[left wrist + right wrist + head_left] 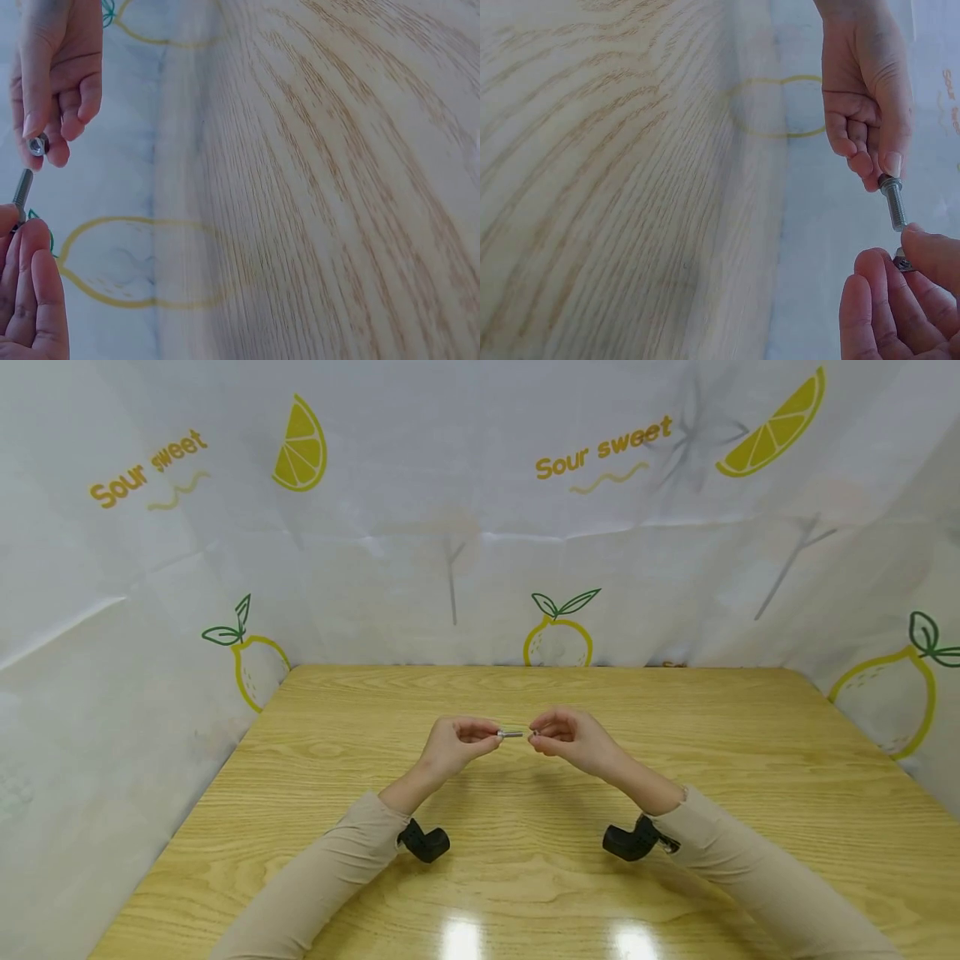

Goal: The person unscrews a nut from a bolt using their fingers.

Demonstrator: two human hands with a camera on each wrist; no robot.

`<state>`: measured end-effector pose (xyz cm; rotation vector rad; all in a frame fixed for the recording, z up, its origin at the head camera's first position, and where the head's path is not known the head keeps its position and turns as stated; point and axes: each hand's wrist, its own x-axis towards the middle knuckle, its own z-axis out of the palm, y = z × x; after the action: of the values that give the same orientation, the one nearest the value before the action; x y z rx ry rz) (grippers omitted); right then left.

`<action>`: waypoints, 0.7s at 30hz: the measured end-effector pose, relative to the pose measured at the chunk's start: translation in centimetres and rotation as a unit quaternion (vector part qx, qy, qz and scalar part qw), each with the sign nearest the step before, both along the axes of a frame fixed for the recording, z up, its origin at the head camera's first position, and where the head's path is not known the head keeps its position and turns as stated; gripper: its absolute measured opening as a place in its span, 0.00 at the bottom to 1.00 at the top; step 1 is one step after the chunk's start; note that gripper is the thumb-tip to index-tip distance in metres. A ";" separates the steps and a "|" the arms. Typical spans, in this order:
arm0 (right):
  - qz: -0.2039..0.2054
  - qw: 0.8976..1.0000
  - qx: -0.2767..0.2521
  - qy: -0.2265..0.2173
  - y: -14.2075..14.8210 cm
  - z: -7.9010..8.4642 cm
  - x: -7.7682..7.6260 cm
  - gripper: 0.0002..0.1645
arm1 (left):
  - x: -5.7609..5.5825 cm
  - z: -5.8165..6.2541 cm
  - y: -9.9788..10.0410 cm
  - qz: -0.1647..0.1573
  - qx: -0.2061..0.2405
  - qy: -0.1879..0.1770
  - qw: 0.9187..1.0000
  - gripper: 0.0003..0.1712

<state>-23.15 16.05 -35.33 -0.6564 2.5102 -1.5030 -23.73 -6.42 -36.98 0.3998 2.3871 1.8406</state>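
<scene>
Above the middle of the table, my left hand [454,743] pinches a silver bolt [512,734] by its head, between thumb and fingertips. The threaded shank of the bolt [895,208] points towards my right hand [573,740]. That hand pinches a small metal nut [37,145] between thumb and index finger, its hole showing in the left wrist view. In the right wrist view the nut [903,260] is partly covered by the thumb. A short gap separates the bolt's tip from the nut.
The wooden table [495,893] spreads under both hands. Behind it hangs a white cloth [480,585] printed with lemons and lettering. A black wrist camera [426,842] sits on the left forearm, another black camera [630,841] on the right.
</scene>
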 end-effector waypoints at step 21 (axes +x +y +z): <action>-0.009 0.994 0.106 0.004 3.0 -2.7 -1.1 0.13 | -0.5 -1.7 -0.9 0.018 -0.059 -0.038 0.997 0.10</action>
<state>-24.22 19.03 -38.01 -0.6068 2.6379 -1.2178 -24.25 -7.36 -38.65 0.2728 2.4525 1.6859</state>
